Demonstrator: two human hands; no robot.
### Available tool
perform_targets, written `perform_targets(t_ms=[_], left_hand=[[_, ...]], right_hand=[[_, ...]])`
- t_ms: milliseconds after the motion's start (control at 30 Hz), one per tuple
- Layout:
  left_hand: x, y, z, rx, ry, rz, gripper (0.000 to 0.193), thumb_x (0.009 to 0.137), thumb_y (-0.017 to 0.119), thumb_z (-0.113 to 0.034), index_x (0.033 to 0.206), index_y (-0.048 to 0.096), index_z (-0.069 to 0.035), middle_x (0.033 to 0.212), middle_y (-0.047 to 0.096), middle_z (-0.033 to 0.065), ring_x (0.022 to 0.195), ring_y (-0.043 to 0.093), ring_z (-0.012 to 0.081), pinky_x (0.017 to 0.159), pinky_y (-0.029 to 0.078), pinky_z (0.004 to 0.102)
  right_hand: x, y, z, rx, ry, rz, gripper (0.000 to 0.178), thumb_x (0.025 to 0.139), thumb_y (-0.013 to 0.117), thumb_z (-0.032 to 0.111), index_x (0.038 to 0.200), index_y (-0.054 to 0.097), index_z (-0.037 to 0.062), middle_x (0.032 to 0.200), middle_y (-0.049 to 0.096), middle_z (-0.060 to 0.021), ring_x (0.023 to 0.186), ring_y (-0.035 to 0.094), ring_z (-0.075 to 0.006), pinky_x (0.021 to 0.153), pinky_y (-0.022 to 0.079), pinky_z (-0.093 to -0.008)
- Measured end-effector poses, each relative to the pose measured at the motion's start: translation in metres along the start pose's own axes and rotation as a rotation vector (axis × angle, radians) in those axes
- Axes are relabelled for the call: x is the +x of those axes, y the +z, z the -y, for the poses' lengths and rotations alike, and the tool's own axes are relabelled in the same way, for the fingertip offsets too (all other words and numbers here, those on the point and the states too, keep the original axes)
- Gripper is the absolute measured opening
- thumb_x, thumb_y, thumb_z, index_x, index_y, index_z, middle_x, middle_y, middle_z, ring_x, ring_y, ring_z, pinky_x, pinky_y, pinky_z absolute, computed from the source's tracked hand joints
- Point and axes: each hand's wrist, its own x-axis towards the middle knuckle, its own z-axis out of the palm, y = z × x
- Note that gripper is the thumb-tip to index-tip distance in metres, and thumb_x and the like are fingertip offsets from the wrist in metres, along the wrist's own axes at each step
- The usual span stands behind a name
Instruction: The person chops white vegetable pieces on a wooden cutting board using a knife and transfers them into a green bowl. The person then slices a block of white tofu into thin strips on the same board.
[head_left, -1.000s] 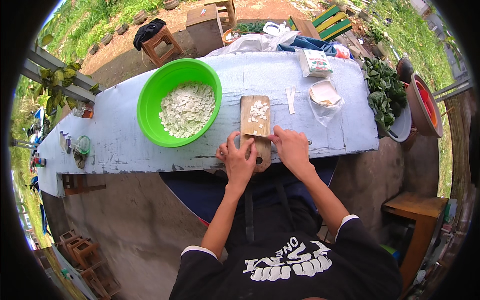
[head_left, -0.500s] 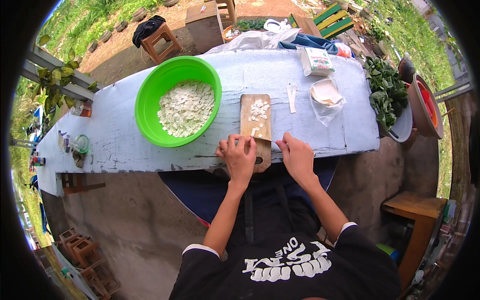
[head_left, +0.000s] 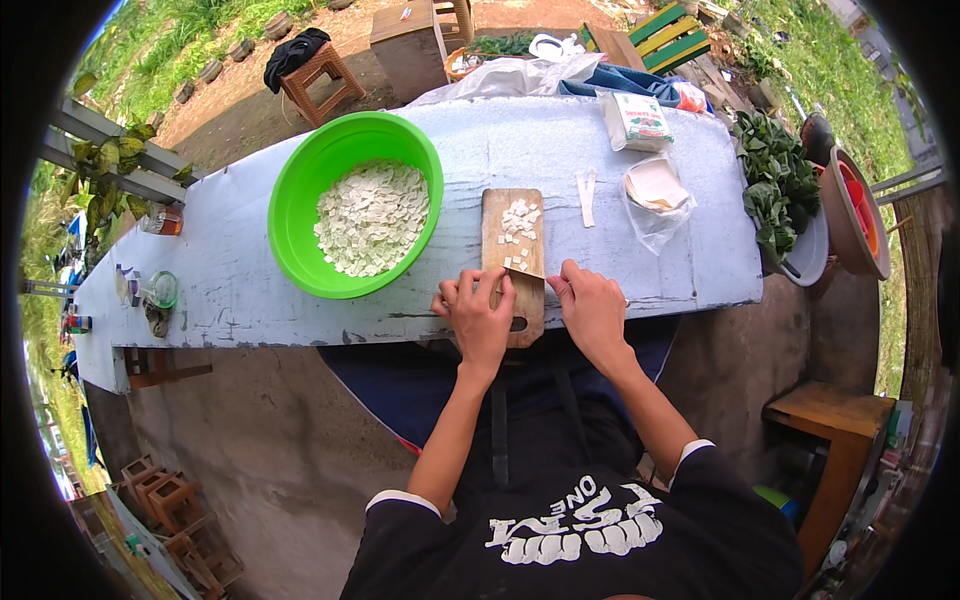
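A wooden cutting board (head_left: 513,262) lies lengthwise on the pale blue table (head_left: 600,250), with small white cut pieces (head_left: 518,218) on its far half. My left hand (head_left: 478,318) is clasped over the board's near left corner. Just right of the board, my right hand (head_left: 592,308) rests on the table edge with its fingertips at the board's side and nothing in it. To the left, a green bowl (head_left: 292,190) holds a heap of the same white pieces (head_left: 370,220).
Right of the board are a white strip (head_left: 586,192), a plastic bag with a white block (head_left: 655,190) and a white packet (head_left: 638,118). Leafy greens (head_left: 775,185) sit at the table's right end. Wooden stools (head_left: 318,70) stand beyond the table.
My right hand has slid off the board's near end to the table just right of it. The left hand and the board have hardly moved.
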Motion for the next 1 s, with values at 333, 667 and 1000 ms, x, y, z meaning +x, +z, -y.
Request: perform_targets(t_ms=[333,667,1000], left_hand=[[-0.003,-0.003,0.008,0.014,0.057,0.076,0.014,0.087,0.075,-0.021,0.101,0.079,-0.019,0.105,0.062,-0.0008,0.108,0.051,0.0257,0.102,0.031,0.0490],[-0.005,-0.007,0.014,-0.018,0.061,0.083,0.011,0.088,0.075,-0.022,0.097,0.078,-0.017,0.108,0.061,0.0001,0.109,0.050,0.0245,0.101,0.030,0.0485],[-0.008,-0.013,0.015,-0.050,0.069,0.052,0.009,0.086,0.077,-0.022,0.093,0.077,-0.016,0.109,0.061,-0.0004,0.109,0.050,0.0246,0.103,0.030,0.0486]], right_hand=[[0.005,0.015,0.011,-0.052,-0.016,-0.057,0.024,0.101,0.067,0.032,0.092,0.062,0.0102,0.074,0.066,-0.0112,0.076,0.066,-0.0335,0.072,0.043,-0.0463],[-0.008,-0.003,0.012,-0.017,0.049,0.068,0.026,0.102,0.065,0.032,0.091,0.061,0.0093,0.074,0.066,-0.0130,0.075,0.065,-0.0352,0.071,0.042,-0.0477],[-0.004,0.003,0.014,-0.006,-0.028,-0.031,0.024,0.102,0.065,0.032,0.092,0.061,0.0098,0.074,0.065,-0.0114,0.073,0.065,-0.0348,0.071,0.042,-0.0473]])
